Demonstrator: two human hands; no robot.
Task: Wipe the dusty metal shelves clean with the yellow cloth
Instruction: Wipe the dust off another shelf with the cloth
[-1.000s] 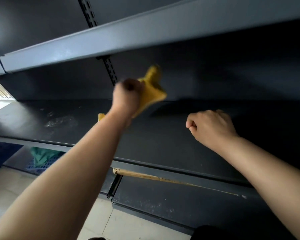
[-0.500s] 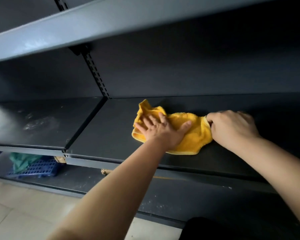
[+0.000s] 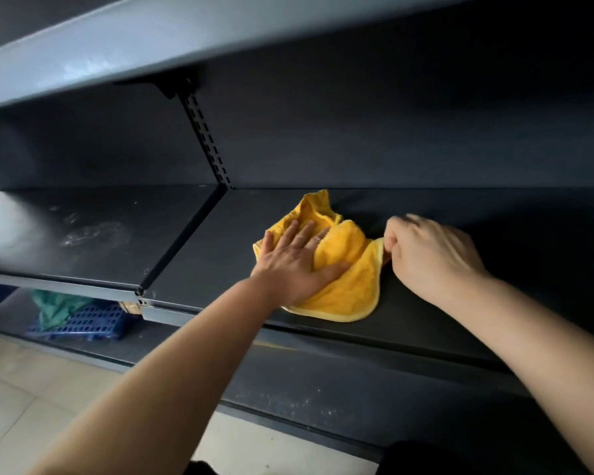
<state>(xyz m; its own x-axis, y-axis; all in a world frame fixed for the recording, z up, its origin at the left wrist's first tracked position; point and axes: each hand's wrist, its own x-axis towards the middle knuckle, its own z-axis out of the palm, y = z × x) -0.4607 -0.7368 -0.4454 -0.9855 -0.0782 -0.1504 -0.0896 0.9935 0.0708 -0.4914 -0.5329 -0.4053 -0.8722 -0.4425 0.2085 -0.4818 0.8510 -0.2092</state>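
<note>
The yellow cloth [image 3: 348, 286] lies crumpled on the dark metal shelf [image 3: 203, 255], right of the seam between two shelf panels. My left hand [image 3: 295, 262] presses flat on the cloth's left half, fingers spread. My right hand [image 3: 429, 258] is curled into a fist at the cloth's right edge, and its fingertips pinch the cloth's corner. The left shelf panel [image 3: 83, 234] shows pale dust smears.
Another grey shelf [image 3: 151, 53] overhangs close above. A slotted upright [image 3: 206, 138] runs down the back wall at the seam. Below, a lower shelf [image 3: 323, 395] is speckled with dust; a blue crate [image 3: 83, 323] holding green fabric [image 3: 54, 305] sits at lower left. Tiled floor beneath.
A second ago my left hand held the cloth bunched in the air. It has put it down and flattened on it, and my right hand has taken the cloth's right corner.
</note>
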